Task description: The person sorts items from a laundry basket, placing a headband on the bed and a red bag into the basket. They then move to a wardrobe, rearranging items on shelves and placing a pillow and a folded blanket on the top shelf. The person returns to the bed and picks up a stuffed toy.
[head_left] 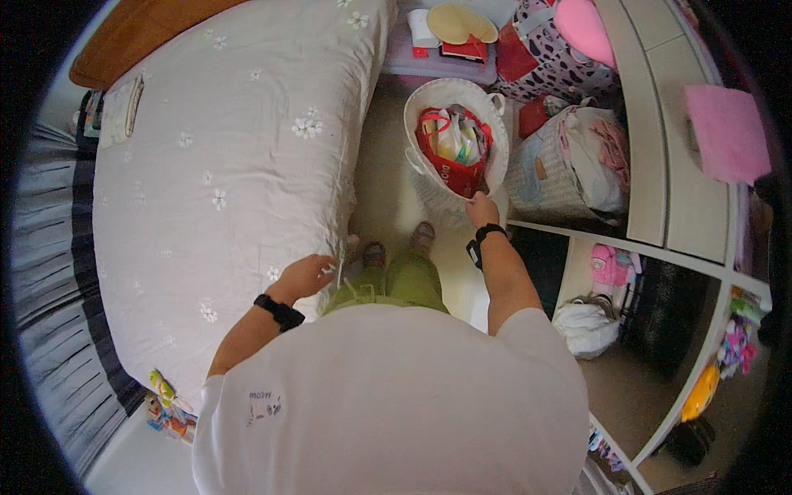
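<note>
My right hand is closed on the near rim of a white woven basket, which tilts so that its inside shows. Inside the basket lies a red bag filled with plastic-wrapped items. The basket has a loop handle on each side. My left hand hangs over the edge of the bed, near the pale floral bedspread, its fingers loosely curled; whether it pinches anything small is unclear.
Left of me runs the bed. Beyond the basket stand a lidded plastic box and a spotted bag. To the right are a fabric-filled basket, white drawers and a shelf unit with a white bundle.
</note>
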The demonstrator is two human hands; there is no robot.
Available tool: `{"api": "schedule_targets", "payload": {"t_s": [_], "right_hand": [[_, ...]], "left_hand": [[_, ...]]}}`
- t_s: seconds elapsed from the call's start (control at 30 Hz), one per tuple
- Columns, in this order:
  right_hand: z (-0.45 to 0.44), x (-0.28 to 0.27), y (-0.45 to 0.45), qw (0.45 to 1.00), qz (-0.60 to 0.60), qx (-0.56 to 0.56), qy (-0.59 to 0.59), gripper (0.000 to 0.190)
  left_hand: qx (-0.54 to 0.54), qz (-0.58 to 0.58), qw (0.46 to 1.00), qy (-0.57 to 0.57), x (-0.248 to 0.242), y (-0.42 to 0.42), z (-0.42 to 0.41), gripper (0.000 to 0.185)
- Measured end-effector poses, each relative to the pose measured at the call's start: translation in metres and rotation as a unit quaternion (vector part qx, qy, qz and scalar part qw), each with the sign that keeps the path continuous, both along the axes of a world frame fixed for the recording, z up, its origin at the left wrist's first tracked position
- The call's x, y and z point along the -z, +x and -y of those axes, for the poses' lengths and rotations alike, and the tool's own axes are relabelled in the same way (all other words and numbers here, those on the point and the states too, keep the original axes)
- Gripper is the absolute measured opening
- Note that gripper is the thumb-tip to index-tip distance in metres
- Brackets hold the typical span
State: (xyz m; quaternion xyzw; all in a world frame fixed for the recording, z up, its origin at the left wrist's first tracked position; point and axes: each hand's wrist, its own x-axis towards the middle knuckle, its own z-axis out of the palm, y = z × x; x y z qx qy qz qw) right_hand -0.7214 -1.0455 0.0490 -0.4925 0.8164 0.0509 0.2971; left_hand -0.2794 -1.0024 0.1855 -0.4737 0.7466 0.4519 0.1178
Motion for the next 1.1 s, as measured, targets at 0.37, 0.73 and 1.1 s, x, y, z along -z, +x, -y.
{"api": "schedule_targets", "payload": {"t_s": [0.37, 0.73, 1.1], "right_hand": [[-0.067, 0.044, -0.034, 0.991, 0.058, 0.047, 0.113, 0.036], [-0.149, 0.058, -0.014, 0.988, 0.114, -0.062, 0.089, 0.027], [-0.188, -0.032, 0.048, 0.996, 0.066, -0.014, 0.058, 0.029]], "left_hand": [[0.012, -0.008, 1.000, 0.010, 0.027, -0.039, 0.011, 0.032], [0.118, -0.015, 0.992, -0.045, -0.001, -0.058, 0.039, 0.028], [0.182, -0.068, 0.976, -0.098, 0.002, -0.040, 0.050, 0.030]]}}
